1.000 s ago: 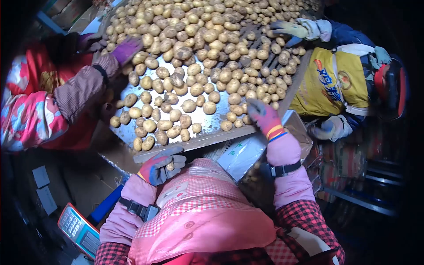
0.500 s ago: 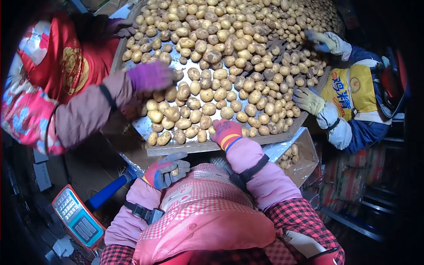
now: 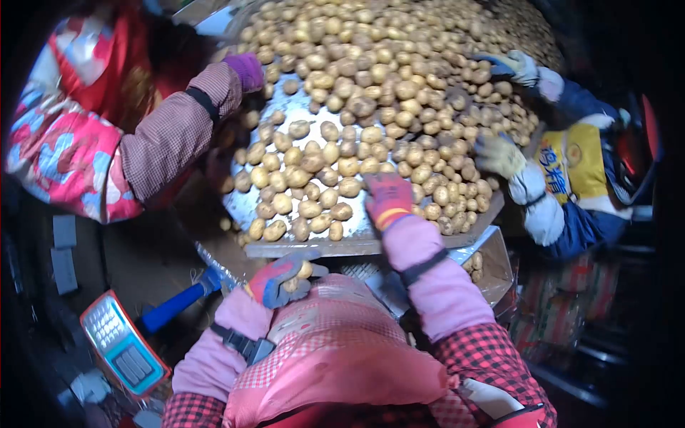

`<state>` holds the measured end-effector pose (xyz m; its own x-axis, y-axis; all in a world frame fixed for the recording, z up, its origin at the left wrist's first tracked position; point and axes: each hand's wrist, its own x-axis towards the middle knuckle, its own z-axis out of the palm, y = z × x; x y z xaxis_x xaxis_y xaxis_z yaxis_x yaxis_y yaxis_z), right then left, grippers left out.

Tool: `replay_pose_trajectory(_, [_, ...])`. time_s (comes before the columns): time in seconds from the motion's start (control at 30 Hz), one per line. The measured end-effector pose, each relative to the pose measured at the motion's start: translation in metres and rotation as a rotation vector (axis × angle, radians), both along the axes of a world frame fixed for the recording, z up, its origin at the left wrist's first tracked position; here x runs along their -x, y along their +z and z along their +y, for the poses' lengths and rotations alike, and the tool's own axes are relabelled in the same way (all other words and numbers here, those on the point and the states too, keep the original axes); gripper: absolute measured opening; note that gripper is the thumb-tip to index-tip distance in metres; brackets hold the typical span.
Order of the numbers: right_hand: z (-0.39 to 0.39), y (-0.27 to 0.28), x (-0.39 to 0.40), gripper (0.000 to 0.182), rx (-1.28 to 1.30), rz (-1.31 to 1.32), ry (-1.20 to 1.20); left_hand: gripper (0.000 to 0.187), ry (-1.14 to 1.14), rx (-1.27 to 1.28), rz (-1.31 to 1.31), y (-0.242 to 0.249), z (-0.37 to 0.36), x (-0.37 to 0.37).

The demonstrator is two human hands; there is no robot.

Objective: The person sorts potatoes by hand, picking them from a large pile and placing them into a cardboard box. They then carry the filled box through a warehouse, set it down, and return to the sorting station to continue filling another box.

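My left hand [image 3: 282, 281], in a grey and red glove, is closed around small potatoes [image 3: 305, 269] just in front of the table's near edge. My right hand [image 3: 389, 195], in a red glove with a yellow-orange cuff, rests among the loose potatoes [image 3: 349, 167] on the metal tabletop [image 3: 285, 107]. Its fingertips point away from me and are blurred and partly hidden, so I cannot see whether they grip a potato. A large heap of potatoes [image 3: 399, 50] covers the far part of the table.
A co-worker's purple-gloved hand [image 3: 246, 73] is at the left edge. Another co-worker's pale gloves [image 3: 501, 155] touch potatoes on the right. A scale display [image 3: 125, 346] with a blue post [image 3: 178, 305] stands lower left. A lined box [image 3: 492, 267] holding potatoes sits below the right corner.
My right hand has moved right and away from me over the potatoes. My left hand has shifted slightly right, still holding potatoes. The purple-gloved hand has drawn back to the far left edge.
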<state>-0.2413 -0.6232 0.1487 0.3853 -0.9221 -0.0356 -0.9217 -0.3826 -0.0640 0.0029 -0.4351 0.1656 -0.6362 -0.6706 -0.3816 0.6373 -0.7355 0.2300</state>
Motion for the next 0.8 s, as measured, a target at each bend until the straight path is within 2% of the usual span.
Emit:
replay_pose_trajectory(0.07, [-0.006, -0.036, -0.009, 0.03, 0.132, 0.136, -0.054, 0.053, -0.03, -0.047, 0.014, 0.004, -0.001, 0.003])
replay_pose_trajectory(0.13, [-0.01, -0.027, -0.013, 0.032, 0.033, 0.179, -0.052, 0.052, 0.055, -0.061, -0.087, 0.005, 0.003, 0.007])
replay_pose_trajectory(0.2, [0.0, 0.0, -0.008, 0.027, 0.019, 0.043, -0.099, 0.051, 0.067, -0.049, -0.122, 0.003, 0.001, 0.011])
replay_pose_trajectory(0.27, [0.02, 0.025, -0.009, 0.035, -0.15, -0.288, -0.152, 0.055, 0.1, -0.145, 0.05, 0.0, -0.005, 0.018])
replay_pose_trajectory(0.33, [0.05, 0.059, -0.014, 0.04, -0.586, -0.538, -0.028, 0.061, 0.07, -0.16, 0.099, -0.004, -0.012, 0.028])
replay_pose_trajectory(0.37, [0.048, 0.06, -0.01, 0.04, -0.579, -0.54, -0.038, 0.062, 0.134, -0.134, -0.038, -0.009, -0.014, 0.035])
replay_pose_trajectory(0.4, [0.045, 0.059, -0.004, 0.043, -0.337, -0.564, -0.003, 0.064, 0.195, -0.104, -0.177, -0.013, -0.018, 0.041])
replay_pose_trajectory(0.43, [0.042, 0.057, 0.005, 0.047, -0.094, -0.579, 0.029, 0.062, 0.148, -0.297, 0.041, 0.026, -0.039, 0.045])
replay_pose_trajectory(0.47, [0.015, 0.041, 0.026, 0.053, 0.041, -0.528, -0.068, 0.062, 0.129, -0.293, 0.038, 0.023, -0.041, 0.047])
replay_pose_trajectory(0.5, [-0.013, 0.047, 0.041, 0.056, 0.276, -0.345, -0.159, 0.061, 0.128, -0.311, 0.086, 0.018, -0.041, 0.045])
replay_pose_trajectory(0.53, [-0.029, 0.038, 0.059, 0.058, 0.287, -0.235, -0.261, 0.061, 0.126, -0.328, 0.131, 0.016, -0.041, 0.045])
replay_pose_trajectory(0.6, [-0.048, 0.015, 0.075, 0.059, -0.051, -0.2, -0.253, 0.061, 0.095, -0.339, 0.134, 0.015, -0.041, 0.049])
replay_pose_trajectory(0.67, [-0.022, -0.01, 0.066, 0.059, 0.113, -0.144, -0.217, 0.062, 0.071, -0.335, 0.018, 0.013, -0.042, 0.049])
replay_pose_trajectory(0.7, [-0.008, -0.013, 0.062, 0.057, -0.046, -0.274, -0.206, 0.059, 0.074, -0.355, 0.014, 0.015, -0.045, 0.051])
replay_pose_trajectory(0.73, [0.009, -0.008, 0.056, 0.059, -0.076, -0.29, -0.153, 0.059, 0.069, -0.36, 0.015, 0.015, -0.047, 0.051])
replay_pose_trajectory(0.8, [0.043, -0.011, 0.058, 0.056, 0.099, -0.352, 0.156, 0.051, 0.04, -0.333, 0.057, 0.014, -0.053, 0.048])
